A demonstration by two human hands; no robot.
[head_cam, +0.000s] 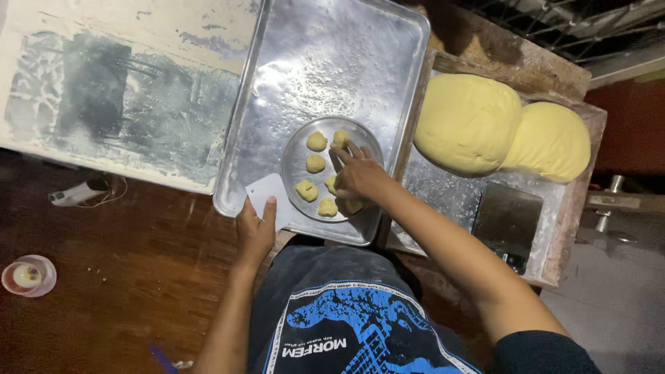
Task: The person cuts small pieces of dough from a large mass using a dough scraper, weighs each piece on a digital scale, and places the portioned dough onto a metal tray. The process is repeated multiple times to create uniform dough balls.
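From where I watch, my left hand point(255, 232) grips the white scraper point(269, 196) at the tray's point(239, 138) near edge, while my right hand point(358, 176) rests open-fingered on the dough pieces point(316, 165) in the round plate point(298, 149), nearer them.

A floured worktable point(104, 90) carries a large metal tray point(318, 62) in the middle, with a wooden board point(575, 208) to its right.

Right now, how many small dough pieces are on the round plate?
6 visible on the round plate: two at top, one middle-left, three along the bottom. The right hand may hide more.
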